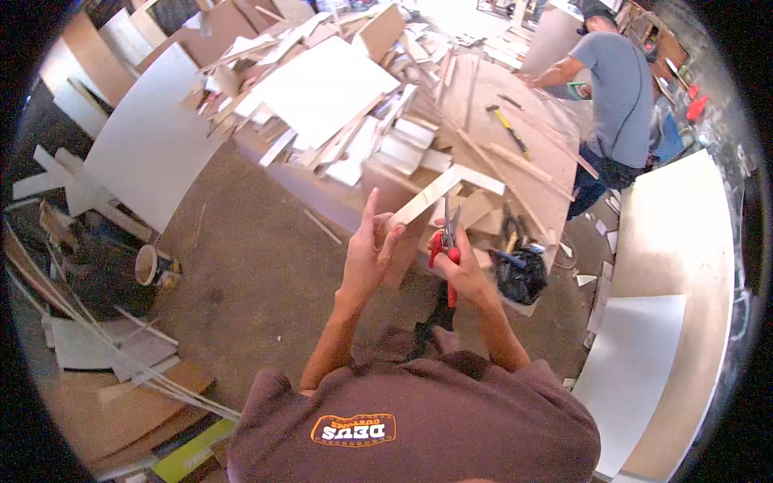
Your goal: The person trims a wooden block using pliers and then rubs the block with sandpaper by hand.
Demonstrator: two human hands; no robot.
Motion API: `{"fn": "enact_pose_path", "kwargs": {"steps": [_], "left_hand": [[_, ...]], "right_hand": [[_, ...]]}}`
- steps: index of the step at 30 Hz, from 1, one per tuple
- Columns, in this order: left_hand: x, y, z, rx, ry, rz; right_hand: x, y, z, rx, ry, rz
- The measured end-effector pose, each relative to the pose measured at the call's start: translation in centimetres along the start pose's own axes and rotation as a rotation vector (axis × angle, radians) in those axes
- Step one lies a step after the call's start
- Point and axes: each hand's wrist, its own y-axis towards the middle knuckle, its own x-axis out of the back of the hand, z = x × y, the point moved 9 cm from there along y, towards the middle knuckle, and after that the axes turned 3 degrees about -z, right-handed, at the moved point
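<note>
We hold a pale strip point(428, 199) in our left hand point(369, 259), its near end pinched by the thumb and fingers while one finger stands upright. Our right hand point(467, 272) is wrapped around red-handled shears point(452, 221), their blades pointing away from us, just beside the strip. At the strip's far end a white length point(481, 181) slants off to the right (we cannot tell whether it is the same piece). Beyond our hands, the tabletop point(557, 133) bears a heap of offcuts point(394, 149), a large white panel point(330, 88) and a yellow-handled hammer point(507, 131). A black bag point(522, 279) lies at the near corner, and a co-worker point(620, 92) stands at the right side.
</note>
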Motion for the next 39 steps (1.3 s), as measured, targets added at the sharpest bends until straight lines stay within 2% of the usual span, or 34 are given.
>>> {"fn": "enact_pose_path", "kwargs": {"steps": [3, 5, 7, 10, 12, 14, 16, 18, 19, 21, 22, 24, 28, 31, 33, 34, 36, 37, 39], "left_hand": [[5.8, -3.4, 1.0, 0.072, 0.039, 0.019], [9.7, -5.4, 1.1, 0.074, 0.084, -0.012], [13.1, -6.7, 1.3, 0.076, 0.129, -0.035], [16.6, -8.1, 2.5, 0.122, 0.183, -0.047], [18.7, -8.1, 2.4, 0.026, 0.239, -0.128], [20.1, -7.7, 2.9, 0.037, 0.252, -0.138], [21.4, -6.6, 3.5, 0.046, 0.271, -0.152], [22.2, -5.3, 4.4, 0.049, 0.342, -0.105], [22.7, -4.6, 5.0, 0.062, 0.349, -0.110], [23.2, -2.9, 6.0, 0.001, 0.434, -0.073], [23.6, -1.9, 6.9, 0.014, 0.444, -0.071], [24.6, 0.4, 9.1, 0.070, 0.442, -0.062], [26.2, 5.8, 12.4, 0.153, 0.453, -0.031], [26.4, 10.1, 13.5, 0.113, 0.460, 0.009], [27.2, 12.6, 14.3, 0.117, 0.456, -0.003], [27.5, 13.5, 14.5, 0.119, 0.461, 0.000], [28.3, 14.8, 14.7, 0.102, 0.506, -0.023], [28.7, 15.2, 15.0, 0.107, 0.505, -0.026], [29.4, 16.1, 15.8, 0.114, 0.481, -0.017]], "right_hand": [[-5.9, -2.3, 1.2, -0.114, 0.008, 0.108], [-9.0, -2.9, 1.5, -0.102, 0.003, 0.130], [-11.4, -3.1, 3.8, 0.049, -0.162, 0.137], [-14.6, -3.2, 4.2, 0.027, -0.172, 0.177], [-16.1, -3.0, 4.1, 0.001, -0.149, 0.194], [-17.3, -2.2, 2.9, -0.049, -0.174, 0.240], [-18.4, -0.8, 1.7, -0.094, -0.196, 0.289], [-20.2, 0.4, 2.4, 0.077, -0.243, 0.351], [-21.0, 1.3, 2.2, 0.072, -0.237, 0.365], [-22.6, 2.9, 1.0, -0.043, -0.186, 0.379], [-23.4, 3.9, 0.7, -0.051, -0.176, 0.390], [-25.2, 6.3, -1.1, -0.219, -0.062, 0.414], [-27.4, 11.8, -1.0, -0.146, -0.015, 0.408], [-28.3, 15.6, -1.4, -0.208, 0.027, 0.367], [-29.1, 17.8, -3.4, -0.380, -0.030, 0.415], [-29.4, 18.8, -3.3, -0.382, -0.024, 0.417], [-30.1, 20.9, -1.1, -0.198, -0.035, 0.408], [-30.4, 21.3, -0.5, -0.201, -0.038, 0.413], [-31.2, 21.8, -0.5, -0.373, -0.012, 0.429]]}}
